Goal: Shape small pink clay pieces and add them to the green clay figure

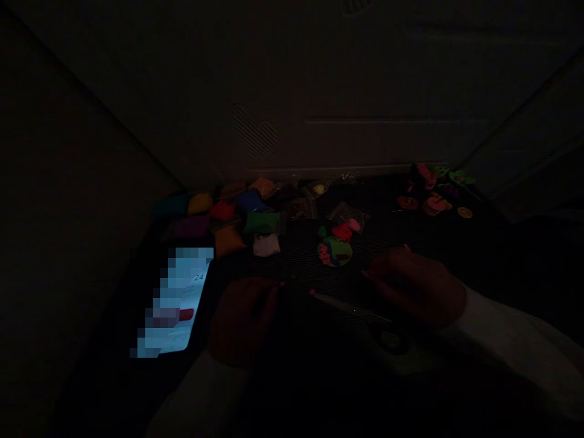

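Observation:
The scene is very dark. My left hand is closed in a pinch, with a tiny pink bit of clay at its fingertips. To the right, my right hand has its thumb and fingers pressed together; what lies between them is too dim to make out. Between the hands lie scissors, and a small pink clay ball sits at the blade tip. Just beyond them is a round green clay disc with pink and blue shapes on it. Red clay lies behind the disc.
A lit phone stands left of my left hand. Bags of coloured clay, including a green one and an orange one, lie along the back left. Several small clay figures are at the back right. A pale wall closes the far side.

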{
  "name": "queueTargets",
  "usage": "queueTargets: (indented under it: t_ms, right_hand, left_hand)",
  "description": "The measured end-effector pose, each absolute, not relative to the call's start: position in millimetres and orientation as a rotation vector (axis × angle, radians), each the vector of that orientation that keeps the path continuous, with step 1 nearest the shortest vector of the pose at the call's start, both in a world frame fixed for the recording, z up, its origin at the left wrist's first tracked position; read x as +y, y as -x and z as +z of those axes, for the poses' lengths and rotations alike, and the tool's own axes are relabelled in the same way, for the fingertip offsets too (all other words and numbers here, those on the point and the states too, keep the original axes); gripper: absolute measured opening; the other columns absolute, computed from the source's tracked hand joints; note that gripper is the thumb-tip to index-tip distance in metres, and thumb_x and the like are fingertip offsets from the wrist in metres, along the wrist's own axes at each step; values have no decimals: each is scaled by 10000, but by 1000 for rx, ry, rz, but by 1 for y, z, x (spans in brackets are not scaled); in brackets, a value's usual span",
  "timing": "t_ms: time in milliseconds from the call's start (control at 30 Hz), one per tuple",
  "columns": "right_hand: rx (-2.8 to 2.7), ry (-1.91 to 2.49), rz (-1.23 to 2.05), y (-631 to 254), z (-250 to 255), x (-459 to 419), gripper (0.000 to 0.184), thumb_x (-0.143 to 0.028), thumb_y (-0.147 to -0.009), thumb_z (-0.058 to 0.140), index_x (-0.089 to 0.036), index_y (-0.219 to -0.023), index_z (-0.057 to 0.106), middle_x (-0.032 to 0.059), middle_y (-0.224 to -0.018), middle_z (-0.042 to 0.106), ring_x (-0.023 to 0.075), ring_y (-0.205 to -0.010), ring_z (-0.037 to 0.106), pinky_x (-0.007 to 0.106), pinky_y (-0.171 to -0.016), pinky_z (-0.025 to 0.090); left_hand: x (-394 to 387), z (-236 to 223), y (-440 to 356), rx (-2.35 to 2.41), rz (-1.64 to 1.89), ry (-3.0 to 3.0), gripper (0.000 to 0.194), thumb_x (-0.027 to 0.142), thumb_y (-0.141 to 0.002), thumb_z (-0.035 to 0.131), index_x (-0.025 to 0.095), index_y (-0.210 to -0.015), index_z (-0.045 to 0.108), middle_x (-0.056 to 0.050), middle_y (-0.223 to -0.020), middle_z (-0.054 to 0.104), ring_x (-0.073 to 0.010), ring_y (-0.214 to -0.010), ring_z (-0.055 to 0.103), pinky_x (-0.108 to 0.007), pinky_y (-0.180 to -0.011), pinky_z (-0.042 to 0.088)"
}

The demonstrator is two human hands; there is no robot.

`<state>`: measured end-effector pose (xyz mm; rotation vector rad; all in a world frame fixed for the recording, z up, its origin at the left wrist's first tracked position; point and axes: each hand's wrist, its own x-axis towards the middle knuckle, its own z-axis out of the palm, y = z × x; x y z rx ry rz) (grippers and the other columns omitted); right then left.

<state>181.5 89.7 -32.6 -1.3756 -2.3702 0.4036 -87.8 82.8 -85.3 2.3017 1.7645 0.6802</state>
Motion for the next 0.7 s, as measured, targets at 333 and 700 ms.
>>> queueTargets:
  t_ms: [333,700]
  right_hand:
    - [-2108,1334,344,-187,-11,64,166,-209,-789,442,-205,-894,570,-1,-863,620,97,-810,568,213,-731,451]
    - [-1754,1241,567,-163,-19,51,89,-224,-660,613,-186,-680,536,-22,-671,565,90,-651,538,206,-605,431]
  left_hand:
    - [72,-74,80,1776,782,-2290,192,298,-744,453,175,-829,574,-32,-825,591,-156,-792,523,-293,-701,423]
    - [70,-61,60,1728,915,-2269,171,275,-741,467,171,-823,574,-33,-815,579,-145,-796,517,-266,-708,416]
